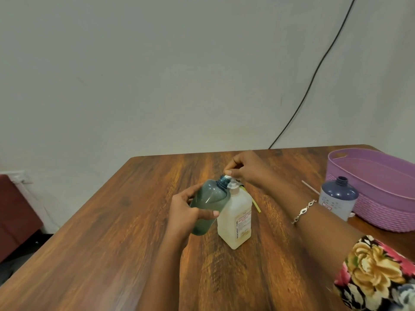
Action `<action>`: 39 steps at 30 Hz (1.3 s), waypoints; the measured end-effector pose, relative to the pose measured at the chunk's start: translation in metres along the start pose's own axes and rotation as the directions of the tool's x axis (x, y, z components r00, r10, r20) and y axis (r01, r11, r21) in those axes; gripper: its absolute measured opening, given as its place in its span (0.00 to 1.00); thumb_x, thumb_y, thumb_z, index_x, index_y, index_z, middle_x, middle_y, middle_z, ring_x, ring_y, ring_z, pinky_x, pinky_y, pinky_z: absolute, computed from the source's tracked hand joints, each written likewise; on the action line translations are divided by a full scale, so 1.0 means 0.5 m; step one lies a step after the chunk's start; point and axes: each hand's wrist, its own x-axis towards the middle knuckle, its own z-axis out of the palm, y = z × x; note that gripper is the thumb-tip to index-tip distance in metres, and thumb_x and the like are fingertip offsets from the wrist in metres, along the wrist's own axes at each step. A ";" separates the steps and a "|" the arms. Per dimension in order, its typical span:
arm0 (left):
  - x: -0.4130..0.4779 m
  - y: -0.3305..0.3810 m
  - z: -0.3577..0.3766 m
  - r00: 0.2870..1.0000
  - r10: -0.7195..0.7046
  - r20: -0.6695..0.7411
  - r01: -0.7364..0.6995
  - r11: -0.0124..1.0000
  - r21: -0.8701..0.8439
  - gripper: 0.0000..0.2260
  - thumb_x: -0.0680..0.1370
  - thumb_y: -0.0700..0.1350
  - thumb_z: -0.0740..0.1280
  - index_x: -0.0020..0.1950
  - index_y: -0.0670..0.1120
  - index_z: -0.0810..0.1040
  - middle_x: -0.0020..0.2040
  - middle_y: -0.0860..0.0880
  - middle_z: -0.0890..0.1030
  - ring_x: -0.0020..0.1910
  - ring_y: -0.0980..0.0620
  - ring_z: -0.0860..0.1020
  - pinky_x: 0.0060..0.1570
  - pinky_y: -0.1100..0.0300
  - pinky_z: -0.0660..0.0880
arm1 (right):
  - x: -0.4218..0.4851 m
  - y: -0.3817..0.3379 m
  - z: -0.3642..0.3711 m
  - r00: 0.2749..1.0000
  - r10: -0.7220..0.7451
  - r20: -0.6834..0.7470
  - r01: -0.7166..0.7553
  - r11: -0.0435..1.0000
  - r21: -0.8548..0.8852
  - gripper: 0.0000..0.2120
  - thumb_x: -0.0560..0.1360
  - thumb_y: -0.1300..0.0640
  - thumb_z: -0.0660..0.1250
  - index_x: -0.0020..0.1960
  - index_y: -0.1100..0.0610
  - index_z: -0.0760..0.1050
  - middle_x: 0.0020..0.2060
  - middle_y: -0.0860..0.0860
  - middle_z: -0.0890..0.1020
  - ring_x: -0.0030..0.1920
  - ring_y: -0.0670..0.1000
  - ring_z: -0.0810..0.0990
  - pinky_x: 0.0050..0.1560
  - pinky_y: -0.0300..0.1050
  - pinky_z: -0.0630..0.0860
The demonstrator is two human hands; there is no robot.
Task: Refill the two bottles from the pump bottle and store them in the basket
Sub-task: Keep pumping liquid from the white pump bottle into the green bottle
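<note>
- Here, the translucent teal plastic bottle is held in the air over the middle of the brown wooden table. The left hand grasps it, with fingers and thumb wrapped round its body.
- Its long axis is tilted: the base points down toward the person, and the open threaded neck points up, away and a little right, reaching the white spout of the pump.
- The pale cream square plastic pump bottle stands upright on the table, just right of the teal bottle. I cannot tell if the two bodies touch.
- The right hand is on top of the pump head, its fingers curled and gripping it. A silver chain bracelet lies on this wrist.
- To the left of the hands the wood runs wide up to the table's left edge. The far edge meets the wall.
- To the right the room is narrower: a dark blue round plastic bottle, uncapped and upright, stands just beside a lilac woven-look plastic basket at the right edge.
- The teal bottle is see-through, round-shouldered and without cap. It is a little blurred, so the liquid level is not clear.
</note>
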 end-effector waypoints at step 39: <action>0.004 -0.005 0.004 1.000 0.018 0.007 -0.018 1.000 -0.009 0.29 0.60 0.31 0.76 0.58 0.50 0.77 0.53 0.53 0.79 0.51 0.56 0.75 0.41 0.60 0.71 | -0.005 0.015 0.000 0.988 0.147 -0.037 -0.120 0.910 0.396 0.04 0.69 0.69 0.70 0.41 0.62 0.80 0.38 0.55 0.81 0.39 0.49 0.79 0.38 0.39 0.77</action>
